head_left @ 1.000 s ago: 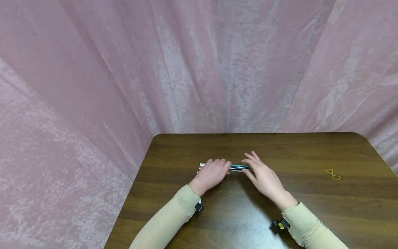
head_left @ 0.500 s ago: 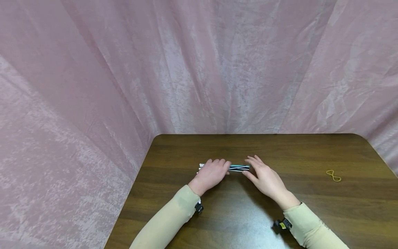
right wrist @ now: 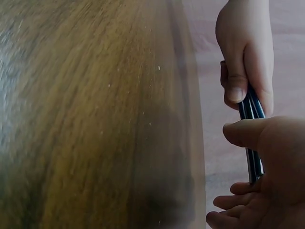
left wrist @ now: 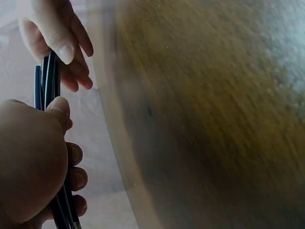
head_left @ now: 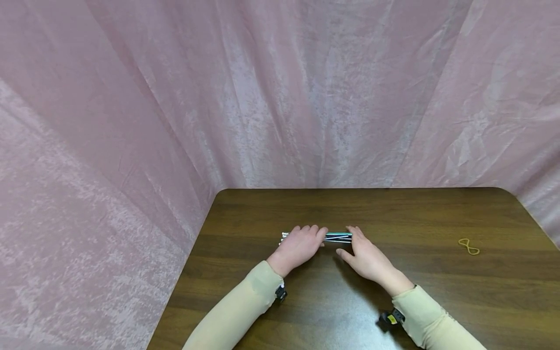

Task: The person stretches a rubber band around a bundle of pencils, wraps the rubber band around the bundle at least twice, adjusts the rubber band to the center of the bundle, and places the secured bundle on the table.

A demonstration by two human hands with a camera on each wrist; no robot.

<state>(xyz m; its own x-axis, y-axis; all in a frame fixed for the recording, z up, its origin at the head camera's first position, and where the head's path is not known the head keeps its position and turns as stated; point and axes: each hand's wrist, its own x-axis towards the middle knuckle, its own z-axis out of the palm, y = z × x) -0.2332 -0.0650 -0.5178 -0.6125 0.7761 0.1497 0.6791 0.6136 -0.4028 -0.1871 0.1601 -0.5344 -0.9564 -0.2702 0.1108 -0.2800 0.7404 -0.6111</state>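
My left hand [head_left: 299, 248] grips a bundle of slim, pencil-like sticks [head_left: 338, 237], dark with white and teal lengths. Pale ends poke out on its left side, and the middle is hidden under the palm. In the left wrist view, the thumb and curled fingers wrap round the sticks [left wrist: 47, 83]. At the bundle's right end is my right hand [head_left: 367, 257], its fingers extended and thumb held apart. The right wrist view has the stick ends [right wrist: 255, 167] up against the palm and fingers of that hand.
A yellow rubber band [head_left: 469, 246], twisted into a figure eight, lies to the right on the brown wooden table [head_left: 437, 301]. Behind the table's far edge hangs a pink curtain [head_left: 280, 97]. Each sleeve cuff carries a small black camera [head_left: 391, 318].
My right hand has shifted so that its fingers now stand across the bundle's right end, with the thumb lower and apart. The left hand keeps its hold almost unmoved.
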